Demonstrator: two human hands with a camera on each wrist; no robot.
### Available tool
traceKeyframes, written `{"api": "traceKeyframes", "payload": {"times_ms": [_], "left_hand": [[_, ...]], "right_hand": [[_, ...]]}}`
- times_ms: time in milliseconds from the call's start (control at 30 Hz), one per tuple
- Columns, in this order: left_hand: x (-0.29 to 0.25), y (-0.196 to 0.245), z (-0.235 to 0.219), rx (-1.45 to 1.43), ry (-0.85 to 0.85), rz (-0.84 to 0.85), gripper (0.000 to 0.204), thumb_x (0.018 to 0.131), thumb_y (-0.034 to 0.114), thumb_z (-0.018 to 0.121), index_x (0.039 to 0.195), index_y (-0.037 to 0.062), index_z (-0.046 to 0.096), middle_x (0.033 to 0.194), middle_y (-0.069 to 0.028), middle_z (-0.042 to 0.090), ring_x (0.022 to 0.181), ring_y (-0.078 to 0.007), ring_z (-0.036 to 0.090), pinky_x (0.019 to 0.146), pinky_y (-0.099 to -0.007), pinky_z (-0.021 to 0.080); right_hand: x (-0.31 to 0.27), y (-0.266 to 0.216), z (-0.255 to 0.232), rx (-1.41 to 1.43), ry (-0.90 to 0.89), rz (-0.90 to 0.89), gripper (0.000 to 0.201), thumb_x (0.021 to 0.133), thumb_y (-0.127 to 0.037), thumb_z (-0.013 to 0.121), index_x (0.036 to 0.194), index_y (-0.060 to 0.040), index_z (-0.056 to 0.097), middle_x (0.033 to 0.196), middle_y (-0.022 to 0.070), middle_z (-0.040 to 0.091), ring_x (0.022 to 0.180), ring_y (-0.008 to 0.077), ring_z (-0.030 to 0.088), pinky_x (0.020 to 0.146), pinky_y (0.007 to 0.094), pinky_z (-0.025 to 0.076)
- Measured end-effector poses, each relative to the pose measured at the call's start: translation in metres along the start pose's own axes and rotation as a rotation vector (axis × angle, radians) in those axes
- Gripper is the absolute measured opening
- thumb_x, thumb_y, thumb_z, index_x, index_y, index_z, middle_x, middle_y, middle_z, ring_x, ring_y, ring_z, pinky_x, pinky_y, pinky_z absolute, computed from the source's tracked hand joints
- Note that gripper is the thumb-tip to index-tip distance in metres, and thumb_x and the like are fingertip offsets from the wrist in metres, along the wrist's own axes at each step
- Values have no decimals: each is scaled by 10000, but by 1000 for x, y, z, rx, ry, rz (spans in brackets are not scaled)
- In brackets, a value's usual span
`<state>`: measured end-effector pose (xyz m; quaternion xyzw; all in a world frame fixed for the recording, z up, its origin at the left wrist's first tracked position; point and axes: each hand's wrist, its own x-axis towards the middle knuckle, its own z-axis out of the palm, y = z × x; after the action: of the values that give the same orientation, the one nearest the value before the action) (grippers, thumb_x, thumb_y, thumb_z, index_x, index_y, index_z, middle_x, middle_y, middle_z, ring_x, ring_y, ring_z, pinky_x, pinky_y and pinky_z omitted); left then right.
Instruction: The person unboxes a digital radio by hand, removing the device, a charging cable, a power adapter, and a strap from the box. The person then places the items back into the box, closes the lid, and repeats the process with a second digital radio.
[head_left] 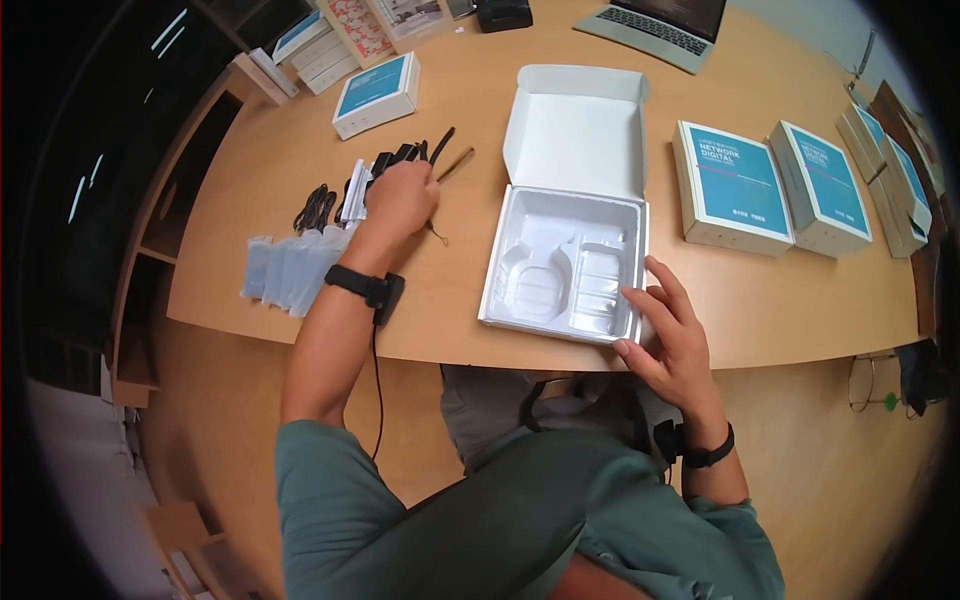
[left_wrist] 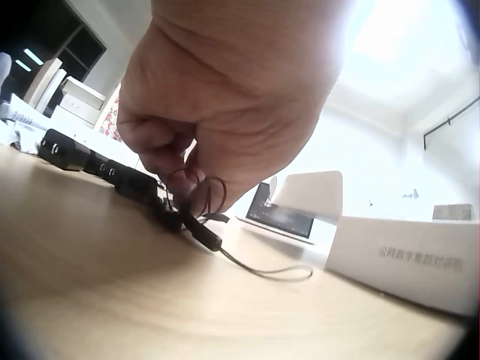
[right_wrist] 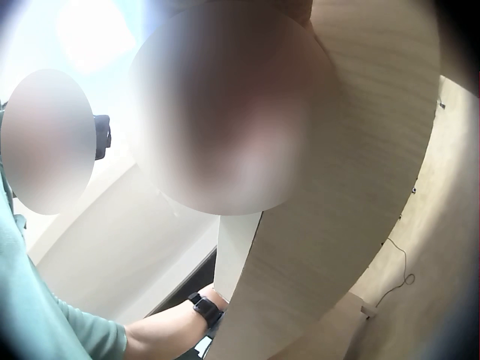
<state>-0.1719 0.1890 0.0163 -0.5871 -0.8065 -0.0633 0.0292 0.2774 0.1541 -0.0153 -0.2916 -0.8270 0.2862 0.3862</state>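
An open white box (head_left: 578,150) stands near the table's front edge, its lid folded back and a moulded plastic tray (head_left: 532,285) inside. At its front right corner my right hand (head_left: 680,345) holds the box, thumb at the front wall and fingers over the right rim. Off to the box's left, my left hand (head_left: 403,200) reaches down to a row of black items. Its bent fingers pinch a thin black wrist strap (left_wrist: 204,234) with a loop trailing on the table. Black devices (left_wrist: 97,161) lie beside those fingers. Blur hides the right fingers in the right wrist view.
Pale blue sleeves (head_left: 290,270), a coiled black cable (head_left: 316,208) and white strips (head_left: 354,192) lie left. Blue-and-white boxes (head_left: 735,185) stand at the right, another box (head_left: 376,95) at the back left. A laptop (head_left: 655,30) sits at the back.
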Motion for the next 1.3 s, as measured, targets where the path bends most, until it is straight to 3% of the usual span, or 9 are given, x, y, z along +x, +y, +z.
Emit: {"api": "traceKeyframes", "payload": {"times_ms": [67,100,200,333,400,733,967,1100,1300], "left_hand": [[-4,-4,-13,-304,184,-21,273,1008,304,677,1010,49,774,1016,-185,803,974,-421,754,858,-505,586],[-1,-12,-20,-408,193,-12,185,1028,202,712,1014,21,744,881,-152,757,793,-281,711,762,-389,555],[-8,8,-54,-742,173,39,148,1042,177,678,1077,51,750,882,-161,763,854,-335,731,753,-444,546],[-36,87,-83,-566,42,209,89,1036,113,692,1047,31,724,889,-137,764,862,-312,741,717,-426,556],[-34,111,-70,-269,197,745,87,988,114,746,1030,39,729,916,-119,757,831,-258,734,735,-381,578],[-35,145,-13,-5,137,894,56,896,120,726,923,85,693,877,-66,667,886,-294,724,715,-452,594],[-41,134,-23,16,-56,724,47,918,102,692,960,80,695,901,-141,723,926,-384,741,758,-510,593],[-34,107,-43,-312,257,678,227,1008,124,667,1198,95,786,1053,-169,802,968,-399,764,839,-458,616],[10,-23,-38,-108,96,40,287,1032,306,720,1199,78,769,1100,-197,805,1030,-414,765,875,-494,594]], "right_hand": [[2,0,-1,0,4,0,548,852,-216,900,1342,-18,758,1636,217,552,1132,329,751,957,441,622],[1,-1,-2,-1,-2,-8,544,856,-225,898,1340,-20,759,1633,220,553,1129,330,756,959,444,624],[2,1,-2,-16,-4,-17,539,865,-240,892,1340,-23,759,1632,222,553,1125,328,758,960,444,624],[2,0,-2,-4,-7,-16,535,866,-247,893,1333,-22,761,1629,222,556,1126,328,758,962,444,624],[3,-1,-3,-20,-8,-11,538,860,-248,898,1328,-20,761,1627,223,557,1125,330,758,963,444,624],[1,-1,-5,-4,-12,1,537,850,-230,904,1322,-17,760,1617,223,564,1123,330,758,963,445,624],[3,-2,-1,1,-12,-14,539,842,-219,902,1318,-14,755,1626,212,566,1113,334,750,933,440,623],[1,-1,-1,-1,-8,6,558,836,-229,906,1325,-9,753,1629,215,564,1122,335,746,916,431,620],[2,1,-2,1,-6,-7,569,841,-236,905,1333,3,748,1630,229,559,1121,336,746,917,430,620]]}}
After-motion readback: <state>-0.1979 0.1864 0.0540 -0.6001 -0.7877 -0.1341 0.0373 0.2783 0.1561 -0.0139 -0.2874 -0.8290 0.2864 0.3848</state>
